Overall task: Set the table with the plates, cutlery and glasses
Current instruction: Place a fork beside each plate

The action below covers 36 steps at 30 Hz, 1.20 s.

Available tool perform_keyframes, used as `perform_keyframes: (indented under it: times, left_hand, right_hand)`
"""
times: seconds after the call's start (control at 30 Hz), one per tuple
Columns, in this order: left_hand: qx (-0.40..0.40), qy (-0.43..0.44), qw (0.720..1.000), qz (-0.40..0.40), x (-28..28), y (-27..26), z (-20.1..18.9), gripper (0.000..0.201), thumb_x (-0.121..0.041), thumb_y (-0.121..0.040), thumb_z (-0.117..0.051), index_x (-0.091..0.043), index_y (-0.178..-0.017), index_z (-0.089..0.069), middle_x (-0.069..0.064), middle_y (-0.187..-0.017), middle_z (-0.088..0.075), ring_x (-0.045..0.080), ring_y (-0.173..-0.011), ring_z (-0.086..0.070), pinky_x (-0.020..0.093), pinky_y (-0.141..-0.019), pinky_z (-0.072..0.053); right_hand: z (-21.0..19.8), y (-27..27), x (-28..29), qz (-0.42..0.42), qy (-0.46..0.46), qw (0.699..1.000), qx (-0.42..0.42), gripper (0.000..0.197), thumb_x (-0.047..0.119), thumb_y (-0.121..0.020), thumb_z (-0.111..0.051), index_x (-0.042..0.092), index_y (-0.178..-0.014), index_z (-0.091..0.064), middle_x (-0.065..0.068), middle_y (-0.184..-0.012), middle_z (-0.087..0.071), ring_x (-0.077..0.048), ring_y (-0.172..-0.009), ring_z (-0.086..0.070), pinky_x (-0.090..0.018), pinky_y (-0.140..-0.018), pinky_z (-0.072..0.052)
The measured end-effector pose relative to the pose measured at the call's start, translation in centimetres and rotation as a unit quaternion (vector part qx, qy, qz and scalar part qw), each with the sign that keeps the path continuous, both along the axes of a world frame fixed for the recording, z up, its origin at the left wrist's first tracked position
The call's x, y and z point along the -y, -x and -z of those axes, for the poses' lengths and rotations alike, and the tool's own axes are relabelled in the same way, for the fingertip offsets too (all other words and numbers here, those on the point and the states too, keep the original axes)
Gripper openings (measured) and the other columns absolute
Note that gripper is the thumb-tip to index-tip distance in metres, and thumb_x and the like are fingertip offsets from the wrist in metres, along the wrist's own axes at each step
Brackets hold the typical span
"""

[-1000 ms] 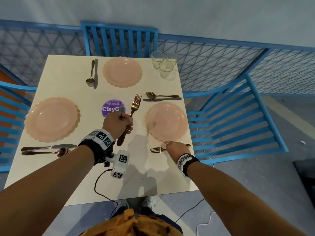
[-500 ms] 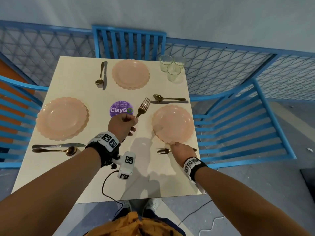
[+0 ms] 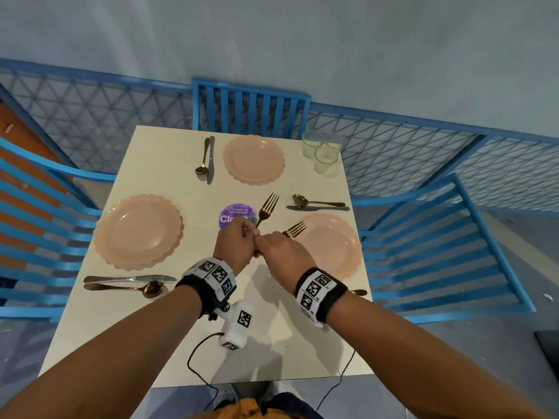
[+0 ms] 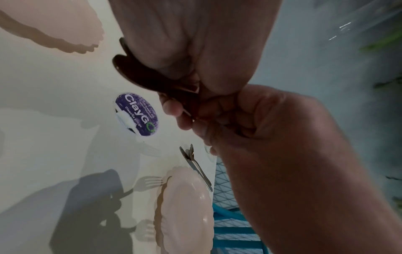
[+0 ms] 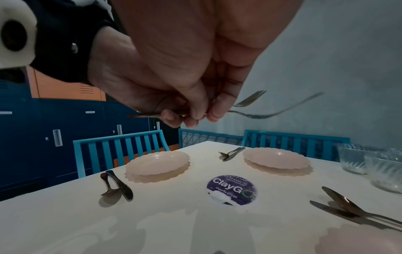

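Observation:
Above the middle of the cream table (image 3: 157, 337) my two hands meet. My left hand (image 3: 242, 237) grips the handle of a gold fork (image 3: 267, 207), tines pointing away. My right hand (image 3: 266, 241) touches it and pinches a second fork (image 3: 295, 229) over the right plate (image 3: 335, 252). Both forks (image 5: 250, 99) show past my right fingers (image 5: 195, 111); their dark handle ends (image 4: 139, 72) stick out under my left palm. A third fork lies by the right plate, only its handle end (image 3: 359, 292) showing. Pink plates sit at the left (image 3: 137, 231) and far side (image 3: 254, 158).
A knife and spoon pair lies by each plate: left (image 3: 130, 284), far (image 3: 207, 158), right (image 3: 317, 205). Three glasses (image 3: 322, 151) cluster at the far right corner. A purple sticker (image 3: 233, 214) marks the centre. Blue chairs (image 3: 251, 107) ring the table.
My right hand has left the fork lying beside the right plate and moved up and left to my left hand. It now pinches a second fork there.

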State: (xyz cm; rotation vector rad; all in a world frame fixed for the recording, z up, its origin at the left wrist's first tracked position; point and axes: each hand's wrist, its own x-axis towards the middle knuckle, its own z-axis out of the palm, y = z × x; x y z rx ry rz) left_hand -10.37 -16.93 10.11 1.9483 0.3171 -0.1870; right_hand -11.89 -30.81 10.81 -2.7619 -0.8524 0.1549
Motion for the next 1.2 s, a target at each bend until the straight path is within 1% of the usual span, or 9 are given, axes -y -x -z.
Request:
perform_keyframes:
  times: [0.13,0.23,0.37,0.5,0.7,0.77,0.9,1.0,1.2]
  left_hand:
    - [0.017,-0.012,1.0,0.021,-1.5,-0.6,0.2,0.004,-0.006,-0.097,-0.053,-0.007,-0.094,-0.056,0.002,-0.08,-0.064,0.015,-0.051,-0.057,0.024,-0.038,-0.044]
    - [0.031,-0.029,0.999,0.013,-2.5,-1.5,0.4,0.01,-0.013,-0.097,-0.056,-0.018,-0.088,-0.055,0.003,-0.081,-0.067,0.025,-0.068,-0.066,0.039,-0.059,-0.058]
    - [0.064,-0.052,0.995,-0.057,-4.1,-4.4,0.0,0.007,-0.02,-0.096,-0.06,-0.019,-0.09,-0.057,0.001,-0.079,-0.066,0.02,-0.072,-0.061,0.029,-0.062,-0.042]
    - [0.063,-0.017,0.99,-0.127,-4.8,-8.6,-0.5,0.009,-0.017,-0.093,-0.064,-0.019,-0.085,-0.061,0.001,-0.075,-0.067,0.022,-0.074,-0.063,0.03,-0.067,-0.043]
    - [0.018,0.063,0.987,-0.144,-3.0,-15.9,0.1,0.009,-0.019,-0.092,-0.064,-0.017,-0.083,-0.064,0.004,-0.073,-0.068,0.023,-0.064,-0.059,0.038,-0.067,-0.051]
    - [0.021,0.07,0.986,-0.153,-1.9,-18.4,0.5,0.008,-0.018,-0.093,-0.065,-0.011,-0.089,-0.066,0.006,-0.076,-0.068,0.02,-0.059,-0.059,0.033,-0.064,-0.048]
    - [0.026,0.066,0.987,-0.145,-0.1,-23.2,2.3,0.007,-0.015,-0.093,-0.066,-0.008,-0.092,-0.066,0.008,-0.078,-0.067,0.018,-0.059,-0.06,0.03,-0.061,-0.049]
    - [0.021,0.065,0.988,-0.139,0.9,-26.3,3.7,0.008,-0.014,-0.093,-0.065,-0.006,-0.096,-0.067,0.009,-0.08,-0.068,0.019,-0.059,-0.061,0.032,-0.065,-0.05]
    - [0.01,0.054,0.987,-0.148,1.7,-29.7,6.3,0.002,-0.015,-0.09,-0.067,-0.017,-0.089,-0.067,0.004,-0.08,-0.071,0.021,-0.065,-0.064,0.044,-0.077,-0.06]
  right_hand:
    - [-0.3,-0.8,-1.7,0.017,0.045,0.998,-0.027,0.019,0.005,-0.094,-0.054,0.007,-0.113,-0.06,-0.016,-0.097,-0.065,-0.038,-0.09,-0.063,-0.045,-0.068,-0.053]
    - [-0.6,-1.5,-2.4,0.039,0.073,0.995,-0.058,0.016,0.008,-0.096,-0.053,0.011,-0.107,-0.066,-0.012,-0.102,-0.066,-0.035,-0.096,-0.064,-0.041,-0.071,-0.048]
    - [-0.4,-3.6,-0.6,0.16,-0.002,0.974,-0.162,0.017,0.015,-0.094,-0.062,0.016,-0.106,-0.073,-0.009,-0.106,-0.072,-0.027,-0.101,-0.064,-0.031,-0.081,-0.047]
    - [-0.2,-8.3,2.1,0.364,-0.191,0.883,-0.226,0.011,0.006,-0.084,-0.069,0.014,-0.079,-0.075,0.003,-0.073,-0.072,-0.01,-0.069,-0.065,-0.013,-0.065,-0.051]
    - [1.0,-20.7,5.1,0.475,-0.36,0.76,-0.261,0.03,-0.009,-0.088,-0.051,0.003,-0.072,-0.073,0.001,-0.06,-0.069,-0.014,-0.059,-0.06,-0.019,-0.055,-0.049]
    - [2.0,-25.6,5.9,0.468,-0.315,0.785,-0.256,0.029,-0.005,-0.094,-0.048,-0.001,-0.095,-0.076,0.0,-0.069,-0.071,-0.019,-0.073,-0.064,-0.013,-0.052,-0.048]
    - [6.6,-33.2,7.7,0.377,-0.094,0.894,-0.222,0.04,0.016,-0.101,-0.049,0.017,-0.14,-0.057,-0.003,-0.143,-0.059,-0.024,-0.129,-0.057,-0.028,-0.098,-0.051]
    - [10.5,-36.7,8.0,0.321,0.01,0.93,-0.181,0.041,0.018,-0.101,-0.047,0.018,-0.141,-0.055,-0.001,-0.144,-0.056,-0.025,-0.131,-0.055,-0.039,-0.106,-0.047]
    - [14.6,-39.1,6.6,0.339,-0.035,0.923,-0.181,0.055,0.022,-0.099,-0.049,0.018,-0.153,-0.039,0.005,-0.138,-0.06,-0.023,-0.125,-0.058,-0.039,-0.103,-0.05]
